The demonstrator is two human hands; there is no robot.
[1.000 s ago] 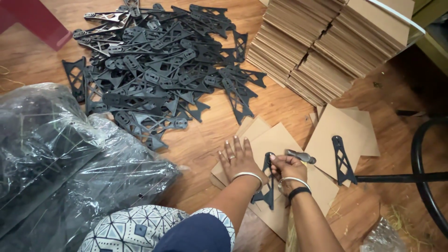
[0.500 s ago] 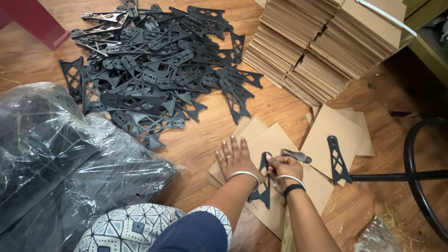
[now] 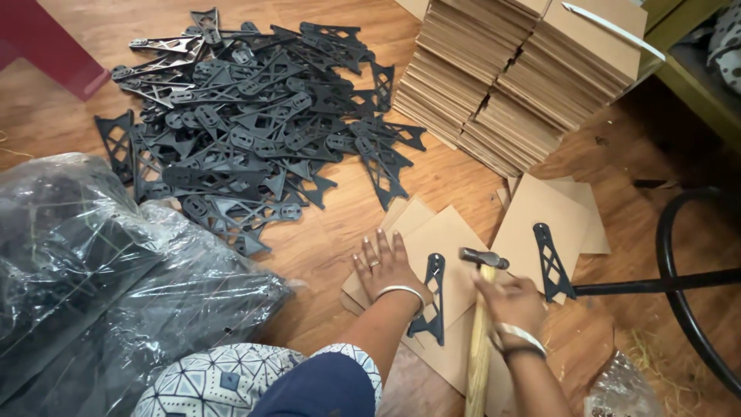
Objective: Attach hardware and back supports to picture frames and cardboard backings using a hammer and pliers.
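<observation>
Head view: right hand (image 3: 511, 303) is wrapped around the hammer (image 3: 482, 324), whose head hangs just right of the black bracket (image 3: 432, 300); bracket lies lengthwise on cardboard (image 3: 432, 239), left hand (image 3: 388, 266) spread flat beside it.

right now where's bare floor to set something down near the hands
Bare wood floor lies between the pile of black brackets and the cardboard sheets under the left hand. Another strip runs below the cardboard stacks. Crowded: around the right hand with its hammer, and the plastic bags.
</observation>
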